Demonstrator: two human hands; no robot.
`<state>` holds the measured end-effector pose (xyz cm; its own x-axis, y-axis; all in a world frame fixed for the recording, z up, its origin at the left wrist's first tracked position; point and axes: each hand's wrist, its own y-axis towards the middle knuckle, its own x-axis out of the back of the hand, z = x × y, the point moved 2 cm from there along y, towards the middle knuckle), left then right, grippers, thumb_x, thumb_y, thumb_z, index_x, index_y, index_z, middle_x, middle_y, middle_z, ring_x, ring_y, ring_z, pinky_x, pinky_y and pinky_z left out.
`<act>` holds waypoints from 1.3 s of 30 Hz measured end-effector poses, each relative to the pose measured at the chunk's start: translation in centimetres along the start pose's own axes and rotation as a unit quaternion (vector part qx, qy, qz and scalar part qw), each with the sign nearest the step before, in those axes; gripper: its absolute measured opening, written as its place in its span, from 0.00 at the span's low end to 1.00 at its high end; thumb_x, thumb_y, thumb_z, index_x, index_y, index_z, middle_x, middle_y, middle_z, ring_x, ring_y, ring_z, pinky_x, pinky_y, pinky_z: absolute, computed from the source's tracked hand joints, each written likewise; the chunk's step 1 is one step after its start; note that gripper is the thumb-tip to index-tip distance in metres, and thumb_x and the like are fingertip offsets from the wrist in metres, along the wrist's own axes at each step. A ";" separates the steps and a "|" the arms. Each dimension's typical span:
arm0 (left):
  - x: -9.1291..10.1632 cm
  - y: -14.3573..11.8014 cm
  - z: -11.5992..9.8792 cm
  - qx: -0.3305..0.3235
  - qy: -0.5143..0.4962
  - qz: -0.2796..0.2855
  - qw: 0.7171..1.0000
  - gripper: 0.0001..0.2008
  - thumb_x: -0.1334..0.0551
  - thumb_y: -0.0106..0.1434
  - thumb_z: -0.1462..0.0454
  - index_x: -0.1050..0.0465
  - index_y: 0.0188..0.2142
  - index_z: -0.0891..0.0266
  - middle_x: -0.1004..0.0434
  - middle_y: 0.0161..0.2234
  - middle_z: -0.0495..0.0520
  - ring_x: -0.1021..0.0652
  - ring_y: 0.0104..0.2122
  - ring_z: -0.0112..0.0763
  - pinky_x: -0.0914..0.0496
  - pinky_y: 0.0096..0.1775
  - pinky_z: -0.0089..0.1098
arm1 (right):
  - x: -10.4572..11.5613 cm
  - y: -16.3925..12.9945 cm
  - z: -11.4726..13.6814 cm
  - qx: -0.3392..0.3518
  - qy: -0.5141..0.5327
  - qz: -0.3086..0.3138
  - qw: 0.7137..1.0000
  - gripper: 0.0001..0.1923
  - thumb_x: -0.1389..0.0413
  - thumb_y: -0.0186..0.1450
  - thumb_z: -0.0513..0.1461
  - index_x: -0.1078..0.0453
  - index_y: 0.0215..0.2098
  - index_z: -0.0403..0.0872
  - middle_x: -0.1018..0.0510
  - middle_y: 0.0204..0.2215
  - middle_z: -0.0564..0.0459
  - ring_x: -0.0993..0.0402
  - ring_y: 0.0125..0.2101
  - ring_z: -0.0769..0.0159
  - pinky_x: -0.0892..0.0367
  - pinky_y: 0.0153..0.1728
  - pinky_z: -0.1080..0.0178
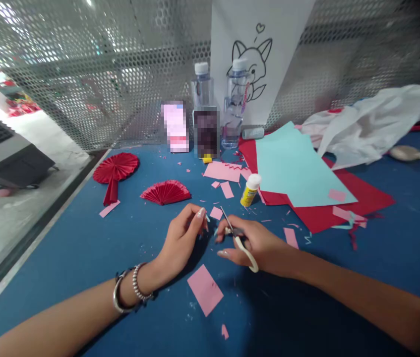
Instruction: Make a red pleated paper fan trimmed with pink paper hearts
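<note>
Two red paper fans at far left on the blue table [64,258]: round fan with handle [115,171], then half-open fan [165,192]. Left hand [182,240], bracelets at the wrist, fingers curled and pinched together on something too small to make out. Pink paper rectangle [205,289] flat just below, between both wrists. Right hand [256,245] closed around white-handled scissors [237,238], blades pointing up and away, tips near a small pink scrap [216,213]. Glue bottle [250,190] with white cap standing beyond. Further right, light blue sheet [299,171] lying over red sheets [362,198]. Crumpled white plastic [377,121] at far right.
</note>
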<state>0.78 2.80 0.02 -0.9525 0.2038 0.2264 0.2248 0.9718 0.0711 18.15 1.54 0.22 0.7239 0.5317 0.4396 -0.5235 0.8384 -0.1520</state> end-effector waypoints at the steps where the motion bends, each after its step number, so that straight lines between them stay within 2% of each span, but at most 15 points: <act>1: 0.0 0.0 0.0 0.004 -0.002 0.000 1.000 0.12 0.49 0.66 0.57 0.38 0.30 0.61 0.37 0.23 0.45 0.38 0.22 0.22 0.42 0.25 0.24 | 0.2 -0.1 0.2 0.016 -0.052 -0.032 0.998 0.24 0.42 0.55 0.47 0.38 0.47 0.48 0.27 0.40 0.49 0.29 0.33 0.63 0.32 0.33 0.61; 2: 0.0 0.0 0.0 0.005 -0.002 0.001 1.000 0.13 0.50 0.66 0.57 0.38 0.29 0.62 0.37 0.23 0.45 0.38 0.22 0.22 0.42 0.26 0.24 | 0.3 -0.3 0.5 0.027 -0.102 -0.052 0.993 0.30 0.43 0.55 0.47 0.42 0.54 0.48 0.32 0.48 0.45 0.32 0.43 0.56 0.34 0.42 0.56; 4: 0.1 0.0 -0.1 -0.001 -0.002 0.002 1.000 0.14 0.52 0.67 0.57 0.38 0.29 0.62 0.37 0.24 0.45 0.38 0.22 0.22 0.42 0.26 0.24 | 0.6 -0.7 0.8 0.023 -0.180 -0.037 0.983 0.38 0.48 0.60 0.47 0.59 0.63 0.47 0.50 0.61 0.42 0.52 0.59 0.46 0.46 0.54 0.47; 6: 0.1 0.0 0.0 -0.009 -0.001 0.003 1.000 0.14 0.53 0.68 0.58 0.38 0.29 0.62 0.37 0.24 0.45 0.38 0.23 0.22 0.42 0.27 0.25 | 0.7 -1.4 1.0 -0.005 -0.232 0.029 0.972 0.38 0.56 0.64 0.45 0.73 0.65 0.45 0.67 0.64 0.44 0.70 0.62 0.45 0.56 0.57 0.42; 8: 0.1 0.0 0.0 -0.013 0.000 0.003 1.000 0.14 0.53 0.68 0.58 0.37 0.30 0.62 0.37 0.24 0.45 0.37 0.23 0.22 0.42 0.27 0.25 | 0.7 -1.9 1.1 -0.017 -0.265 0.093 0.960 0.37 0.60 0.65 0.43 0.79 0.64 0.47 0.73 0.64 0.47 0.76 0.62 0.45 0.59 0.57 0.39; 9: 0.1 0.0 0.1 -0.015 0.000 0.003 1.000 0.14 0.53 0.68 0.58 0.37 0.31 0.62 0.37 0.24 0.45 0.37 0.23 0.22 0.41 0.27 0.25 | 0.7 -2.1 1.2 -0.013 -0.278 0.107 0.955 0.36 0.60 0.65 0.44 0.79 0.64 0.47 0.73 0.64 0.48 0.75 0.62 0.45 0.59 0.56 0.39; 11: 0.1 0.0 0.2 -0.022 0.003 0.003 1.000 0.13 0.53 0.68 0.58 0.37 0.31 0.62 0.37 0.24 0.45 0.36 0.24 0.22 0.41 0.28 0.25 | 0.7 -2.0 1.2 0.003 -0.307 0.089 0.948 0.36 0.59 0.65 0.45 0.75 0.64 0.48 0.68 0.65 0.46 0.71 0.62 0.43 0.57 0.55 0.38; 15: -0.1 -0.1 0.2 -0.041 0.026 0.016 0.999 0.12 0.51 0.67 0.58 0.36 0.32 0.62 0.36 0.24 0.45 0.36 0.24 0.23 0.40 0.29 0.25 | 0.3 -1.2 1.3 0.043 -0.358 -0.035 0.932 0.33 0.51 0.60 0.43 0.52 0.62 0.48 0.46 0.58 0.41 0.52 0.56 0.40 0.48 0.49 0.39; 18: -0.2 -0.2 0.1 -0.054 0.052 0.033 0.997 0.11 0.51 0.67 0.59 0.36 0.32 0.62 0.35 0.25 0.46 0.35 0.25 0.23 0.39 0.29 0.25 | 0.1 -0.6 1.5 0.073 -0.320 -0.120 0.937 0.19 0.51 0.61 0.42 0.37 0.51 0.50 0.35 0.47 0.45 0.42 0.47 0.50 0.43 0.45 0.46; 21: -0.2 -0.4 0.0 -0.067 0.087 0.042 0.993 0.11 0.50 0.67 0.60 0.36 0.33 0.63 0.35 0.25 0.46 0.34 0.25 0.23 0.39 0.28 0.25 | 0.1 -0.4 1.5 0.093 -0.204 -0.168 0.960 0.08 0.54 0.65 0.40 0.34 0.36 0.47 0.34 0.36 0.50 0.38 0.39 0.63 0.40 0.42 0.57; 25: -0.5 -0.7 -0.1 -0.112 0.149 0.087 0.979 0.09 0.51 0.67 0.63 0.36 0.33 0.63 0.33 0.27 0.47 0.33 0.26 0.24 0.38 0.31 0.26 | -0.2 -0.1 1.1 0.092 -0.042 -0.101 0.990 0.11 0.56 0.67 0.41 0.41 0.27 0.47 0.36 0.27 0.57 0.39 0.27 0.72 0.41 0.29 0.67; 29: -0.8 -1.0 -0.3 -0.148 0.193 0.136 0.960 0.08 0.51 0.67 0.65 0.36 0.33 0.62 0.32 0.28 0.48 0.32 0.28 0.24 0.38 0.33 0.26 | -0.6 0.1 0.5 0.077 0.012 -0.043 0.996 0.11 0.56 0.67 0.39 0.41 0.27 0.47 0.34 0.24 0.59 0.39 0.26 0.73 0.43 0.27 0.68; 33: -0.9 -0.8 -0.4 -0.122 0.175 0.170 0.962 0.10 0.52 0.67 0.64 0.37 0.32 0.62 0.34 0.25 0.46 0.33 0.25 0.23 0.38 0.31 0.25 | -0.9 0.1 0.0 0.067 0.050 -0.030 0.996 0.10 0.55 0.66 0.37 0.40 0.27 0.46 0.32 0.24 0.58 0.37 0.26 0.72 0.42 0.28 0.68; 36: -0.9 -0.5 -0.4 -0.105 0.172 0.179 0.963 0.13 0.54 0.68 0.63 0.39 0.28 0.62 0.37 0.22 0.44 0.36 0.22 0.22 0.40 0.28 0.25 | -1.0 0.1 -0.2 0.065 0.081 -0.031 0.994 0.11 0.55 0.66 0.38 0.40 0.26 0.46 0.33 0.23 0.58 0.37 0.26 0.72 0.42 0.28 0.67; 39: -0.7 -0.6 -0.4 -0.112 0.183 0.144 0.966 0.14 0.55 0.68 0.63 0.43 0.26 0.62 0.41 0.20 0.44 0.38 0.21 0.22 0.41 0.26 0.25 | -1.0 0.1 -0.2 0.061 0.110 -0.025 0.992 0.11 0.55 0.66 0.39 0.40 0.26 0.46 0.33 0.24 0.57 0.37 0.26 0.72 0.42 0.28 0.68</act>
<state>1.39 2.05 0.26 -0.7163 0.3664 0.5938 0.5480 0.8222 0.1537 17.42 1.13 -0.43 0.8239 0.5145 0.2375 -0.5252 0.8507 -0.0213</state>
